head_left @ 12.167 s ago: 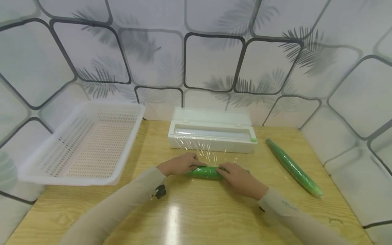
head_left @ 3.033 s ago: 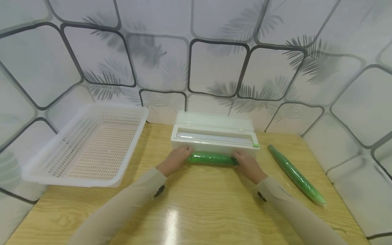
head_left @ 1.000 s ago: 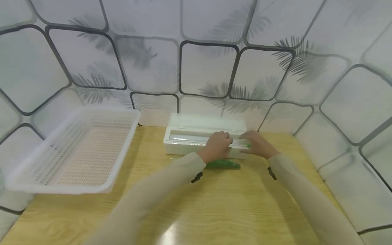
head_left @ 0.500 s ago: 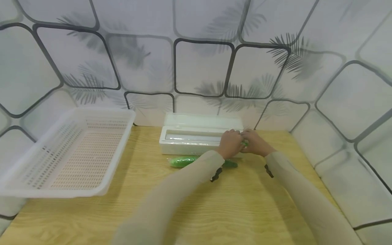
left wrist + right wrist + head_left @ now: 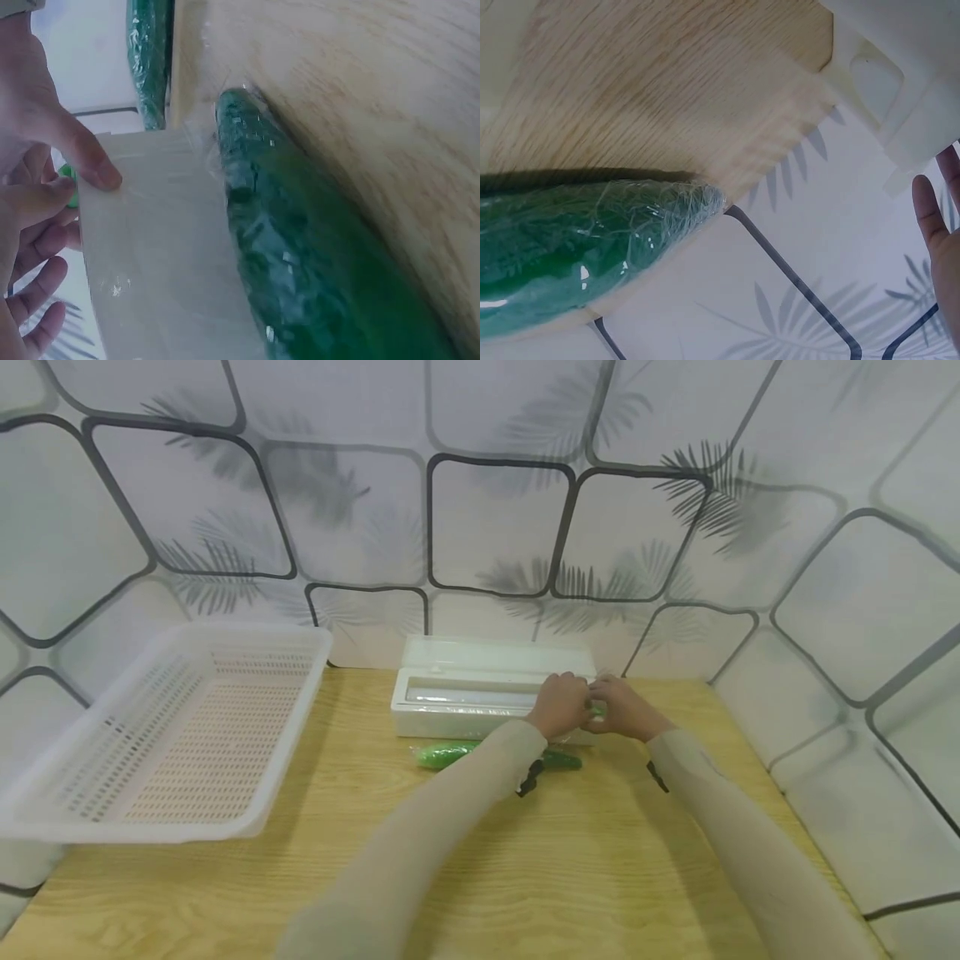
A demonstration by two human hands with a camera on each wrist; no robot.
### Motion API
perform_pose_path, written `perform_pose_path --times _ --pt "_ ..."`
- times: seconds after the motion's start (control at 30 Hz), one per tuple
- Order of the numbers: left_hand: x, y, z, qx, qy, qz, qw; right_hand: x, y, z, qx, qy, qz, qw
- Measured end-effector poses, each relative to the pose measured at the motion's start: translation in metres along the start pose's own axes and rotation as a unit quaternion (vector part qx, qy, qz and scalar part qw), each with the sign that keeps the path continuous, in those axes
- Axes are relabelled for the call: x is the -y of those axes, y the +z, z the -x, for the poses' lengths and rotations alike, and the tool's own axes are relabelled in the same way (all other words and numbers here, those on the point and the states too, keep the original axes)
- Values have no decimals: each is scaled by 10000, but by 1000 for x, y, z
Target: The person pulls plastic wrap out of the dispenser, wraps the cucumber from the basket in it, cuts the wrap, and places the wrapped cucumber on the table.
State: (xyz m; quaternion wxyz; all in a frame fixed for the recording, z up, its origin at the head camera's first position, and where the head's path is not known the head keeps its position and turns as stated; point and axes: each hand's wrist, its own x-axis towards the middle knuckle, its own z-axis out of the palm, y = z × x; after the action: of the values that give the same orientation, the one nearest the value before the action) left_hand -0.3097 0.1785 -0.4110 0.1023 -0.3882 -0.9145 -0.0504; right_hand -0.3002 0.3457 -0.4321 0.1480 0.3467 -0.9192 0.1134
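In the head view a white cling film dispenser box stands with its clear lid raised. My left hand reaches over its right end and pinches the small green slider. My right hand grips the right end of the box, its thumb on the front face in the left wrist view. Directly before the box lies a cucumber in film, partly hidden by my left forearm. A second wrapped cucumber shows in the right wrist view; my right forearm seems to hide it from the head camera.
At the left stands a white perforated plastic basket. The wooden table runs back to a patterned wall behind and on both sides.
Earlier both hands held the cucumber on film drawn from the box, then laid it before the box. They moved to the box's right end, left arm crossing rightward. The last half second is almost still.
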Motion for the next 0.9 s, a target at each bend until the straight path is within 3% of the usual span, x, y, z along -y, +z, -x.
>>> perform_pose_path --times 0.2,0.33,0.5,0.7,0.9 --pt "8 0 6 -46 206 -384 9990 2 -1 0 333 278 -171 9989" --pt "18 1 13 -56 204 -303 9993 -1 0 0 283 170 -103 9994" --pt "38 -2 29 -174 189 -140 9996 -5 1 2 111 -10 61 9999" --pt "61 -9 49 -344 221 -68 9991 0 -1 0 211 229 -86 9995" --pt "74 -12 63 -366 184 -131 9991 7 -1 -2 142 278 44 9995"
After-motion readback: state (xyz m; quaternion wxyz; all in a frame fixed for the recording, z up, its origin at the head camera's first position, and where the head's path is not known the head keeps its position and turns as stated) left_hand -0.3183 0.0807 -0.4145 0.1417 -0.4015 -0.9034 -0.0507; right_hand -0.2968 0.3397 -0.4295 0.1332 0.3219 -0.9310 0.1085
